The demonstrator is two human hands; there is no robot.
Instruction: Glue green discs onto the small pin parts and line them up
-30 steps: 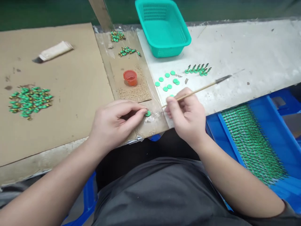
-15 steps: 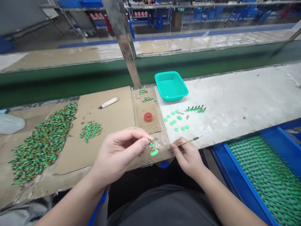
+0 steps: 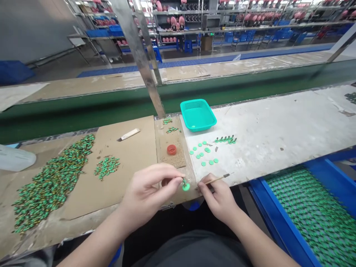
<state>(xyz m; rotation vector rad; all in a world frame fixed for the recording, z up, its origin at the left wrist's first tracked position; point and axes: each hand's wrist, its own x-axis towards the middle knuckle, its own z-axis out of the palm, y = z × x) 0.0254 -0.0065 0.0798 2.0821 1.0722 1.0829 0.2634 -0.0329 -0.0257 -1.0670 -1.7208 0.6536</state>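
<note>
Between thumb and forefinger, my left hand (image 3: 155,193) pinches a small figurine (image 3: 185,185) that has a round green base. My right hand (image 3: 218,194), closed, holds a thin wooden-handled paintbrush (image 3: 218,179) whose tip points right. Just beyond the hands lies a red cap (image 3: 171,149) on a brown cardboard piece. Loose green discs (image 3: 203,163) are scattered on the white surface to the right. Behind them, several figurines on bases (image 3: 226,139) stand in a row. A small heap of green figure parts (image 3: 107,167) lies left of my left hand.
A large pile of green parts (image 3: 55,181) covers the left side. A turquoise basket (image 3: 198,115) stands at the back by a metal post (image 3: 151,89). A wide brush (image 3: 128,134) lies on cardboard. At lower right, a blue tray (image 3: 280,218) holds many green pieces.
The camera has tilted up, so the bench sits lower in view. My left hand has brought the figurine slightly closer to my right hand and turned its base more toward me.
</note>
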